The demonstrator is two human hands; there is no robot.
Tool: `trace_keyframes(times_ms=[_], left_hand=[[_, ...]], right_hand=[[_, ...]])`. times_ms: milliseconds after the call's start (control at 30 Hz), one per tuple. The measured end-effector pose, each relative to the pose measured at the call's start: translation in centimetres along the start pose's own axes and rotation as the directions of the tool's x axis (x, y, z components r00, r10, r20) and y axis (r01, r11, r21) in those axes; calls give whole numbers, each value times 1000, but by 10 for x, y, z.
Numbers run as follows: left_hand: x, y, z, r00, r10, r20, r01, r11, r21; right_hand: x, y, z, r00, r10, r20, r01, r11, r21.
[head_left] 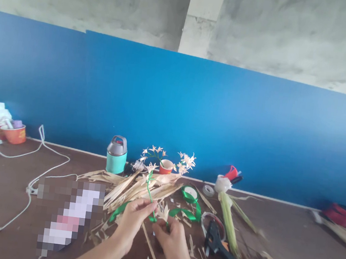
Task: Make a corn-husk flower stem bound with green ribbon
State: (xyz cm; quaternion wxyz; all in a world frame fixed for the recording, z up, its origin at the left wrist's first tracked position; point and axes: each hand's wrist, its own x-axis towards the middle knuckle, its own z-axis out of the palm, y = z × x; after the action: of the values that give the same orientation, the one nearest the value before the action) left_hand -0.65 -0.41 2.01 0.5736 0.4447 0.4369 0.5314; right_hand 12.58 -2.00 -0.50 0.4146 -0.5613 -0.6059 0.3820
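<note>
My left hand (135, 219) pinches a green-wrapped stem (150, 192) that rises upright and bears small cream flowers (152, 167). Close beside it on the right, my right hand (172, 236) is closed, with a small cream flower (164, 213) and a bit of green stem showing at its fingers. Green ribbon (196, 212) curls from a roll (190, 192) just behind the right hand. Dried husks (128, 189) lie behind both hands. More cream flowers (186, 160) stand near a paper cup (166, 166).
A black glue gun (224, 251), green stalks (229, 224) and a tape roll (208, 190) lie to the right. A turquoise container (116, 156) stands behind. A white cable (51, 167) and a blurred-out item (70, 218) are at left. A blue partition (175, 109) bounds the table.
</note>
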Motion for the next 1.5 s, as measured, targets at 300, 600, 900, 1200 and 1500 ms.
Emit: trace_keyframes(times_ms=[300,600,900,1200,1500], left_hand=[[-1,0,1,998,-25,59,31,995,-94],[4,-1,-3,998,-68,2,68,989,-129],[-1,-2,1,995,-40,91,53,988,-143],[-9,-1,8,994,-109,5,109,981,-159],[-7,-9,8,986,-166,-20,159,967,-198]], right_hand=[[0,2,4,998,67,7,-67,996,60],[-2,-6,-3,961,169,219,-250,871,423],[-2,-8,-1,975,215,55,-221,907,359],[1,-6,1,982,152,-109,-122,963,240],[-1,1,8,968,167,-186,-108,952,288]])
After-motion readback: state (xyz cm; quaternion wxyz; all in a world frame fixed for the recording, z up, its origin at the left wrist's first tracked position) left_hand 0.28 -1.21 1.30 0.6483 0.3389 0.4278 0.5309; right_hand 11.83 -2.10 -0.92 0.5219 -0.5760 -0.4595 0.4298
